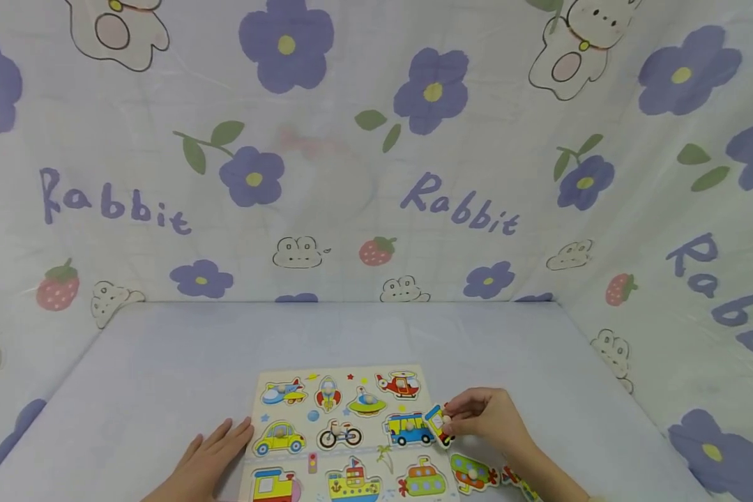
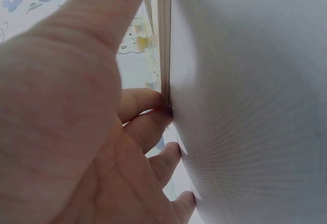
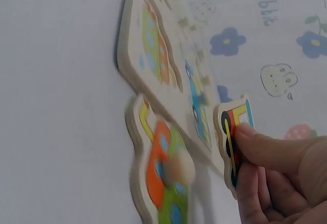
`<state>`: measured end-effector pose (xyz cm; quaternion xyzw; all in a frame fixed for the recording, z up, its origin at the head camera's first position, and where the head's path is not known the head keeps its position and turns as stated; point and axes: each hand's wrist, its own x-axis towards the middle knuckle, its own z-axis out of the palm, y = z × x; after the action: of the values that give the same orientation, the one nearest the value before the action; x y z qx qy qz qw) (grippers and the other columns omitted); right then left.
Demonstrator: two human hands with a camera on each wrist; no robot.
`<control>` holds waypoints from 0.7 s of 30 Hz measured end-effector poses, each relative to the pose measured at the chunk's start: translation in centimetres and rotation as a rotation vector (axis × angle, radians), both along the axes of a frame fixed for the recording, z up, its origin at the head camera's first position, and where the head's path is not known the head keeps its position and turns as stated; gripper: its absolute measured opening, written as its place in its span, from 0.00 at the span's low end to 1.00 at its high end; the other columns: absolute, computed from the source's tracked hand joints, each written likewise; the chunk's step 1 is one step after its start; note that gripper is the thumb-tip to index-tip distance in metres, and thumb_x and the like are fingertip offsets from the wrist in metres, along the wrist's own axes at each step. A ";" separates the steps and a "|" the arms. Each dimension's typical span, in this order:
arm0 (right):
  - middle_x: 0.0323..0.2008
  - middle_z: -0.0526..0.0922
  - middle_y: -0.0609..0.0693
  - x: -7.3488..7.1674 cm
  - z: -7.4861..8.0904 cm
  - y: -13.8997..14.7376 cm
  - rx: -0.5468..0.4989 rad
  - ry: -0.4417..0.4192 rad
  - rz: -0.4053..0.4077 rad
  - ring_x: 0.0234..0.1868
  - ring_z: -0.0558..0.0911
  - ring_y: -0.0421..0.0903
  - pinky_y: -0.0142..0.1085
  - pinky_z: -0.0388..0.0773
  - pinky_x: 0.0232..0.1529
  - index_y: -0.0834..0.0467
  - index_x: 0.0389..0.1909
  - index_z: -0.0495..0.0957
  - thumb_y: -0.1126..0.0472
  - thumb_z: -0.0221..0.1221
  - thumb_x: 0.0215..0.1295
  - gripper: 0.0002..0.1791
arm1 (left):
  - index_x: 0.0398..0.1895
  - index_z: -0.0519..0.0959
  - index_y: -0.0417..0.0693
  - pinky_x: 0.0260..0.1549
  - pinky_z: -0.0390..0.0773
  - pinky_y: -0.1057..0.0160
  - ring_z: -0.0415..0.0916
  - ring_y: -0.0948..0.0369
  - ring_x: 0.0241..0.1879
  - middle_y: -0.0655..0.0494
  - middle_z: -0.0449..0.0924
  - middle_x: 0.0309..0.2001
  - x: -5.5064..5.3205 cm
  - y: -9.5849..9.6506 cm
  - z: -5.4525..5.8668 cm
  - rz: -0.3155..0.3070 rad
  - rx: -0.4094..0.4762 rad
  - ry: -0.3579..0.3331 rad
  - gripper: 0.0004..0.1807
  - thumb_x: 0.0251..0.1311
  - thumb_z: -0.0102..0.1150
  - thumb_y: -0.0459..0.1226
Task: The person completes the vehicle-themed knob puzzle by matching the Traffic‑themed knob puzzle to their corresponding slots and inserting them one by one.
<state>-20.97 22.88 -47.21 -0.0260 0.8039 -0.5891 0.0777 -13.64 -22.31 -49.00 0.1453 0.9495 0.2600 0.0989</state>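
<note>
A wooden vehicle puzzle board [image 1: 374,413] lies flat on the table. My left hand [image 1: 210,457] rests at its left side with fingers stretched out; in the left wrist view the fingertips [image 2: 162,99] touch the board's edge [image 2: 164,40]. Between thumb and fingers, my right hand [image 1: 492,420] pinches a train puzzle piece [image 1: 436,423], held tilted over the board's right edge beside the bus [image 1: 404,438]. In the right wrist view the train piece [image 3: 228,132] is seen nearly edge-on. A train picture [image 1: 270,486] shows at the board's lower left.
A submarine puzzle piece [image 1: 467,468] with a round knob lies on the table right of the board. Beside it another colourful piece [image 1: 527,490] is partly hidden by my right wrist. A patterned cloth wall [image 1: 339,209] stands behind the pale tabletop [image 1: 194,348].
</note>
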 end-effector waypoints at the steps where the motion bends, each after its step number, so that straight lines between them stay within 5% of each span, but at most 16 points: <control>1: 0.33 0.87 0.56 0.1 -0.1 -0.4 -0.003 -0.003 -0.013 0.33 0.85 0.51 0.35 0.82 0.30 0.65 0.34 0.85 0.68 0.78 0.42 0.17 | 0.74 0.62 0.42 0.62 0.42 0.26 0.47 0.39 0.72 0.47 0.59 0.73 0.0 0.0 0.0 -0.001 0.000 0.003 0.67 0.31 0.70 0.72; 6: 0.31 0.87 0.56 1.0 0.0 -2.7 -0.036 -0.010 -0.057 0.31 0.85 0.50 0.34 0.82 0.31 0.65 0.32 0.85 0.68 0.78 0.42 0.15 | 0.74 0.62 0.42 0.62 0.43 0.26 0.47 0.39 0.72 0.46 0.58 0.73 -0.1 -0.1 0.2 -0.008 0.005 0.004 0.68 0.31 0.70 0.72; 21: 0.28 0.86 0.53 4.1 1.0 -12.8 -0.177 -0.037 -0.003 0.27 0.83 0.46 0.33 0.82 0.29 0.62 0.30 0.85 0.71 0.77 0.41 0.13 | 0.73 0.62 0.42 0.61 0.44 0.25 0.48 0.39 0.72 0.48 0.59 0.73 -0.1 -0.4 -0.7 -0.007 0.007 0.041 0.67 0.32 0.68 0.74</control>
<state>-16.85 10.11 -46.25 -0.0206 0.7470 -0.6585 0.0892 -13.72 -22.69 -49.71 0.1545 0.9499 0.2599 0.0798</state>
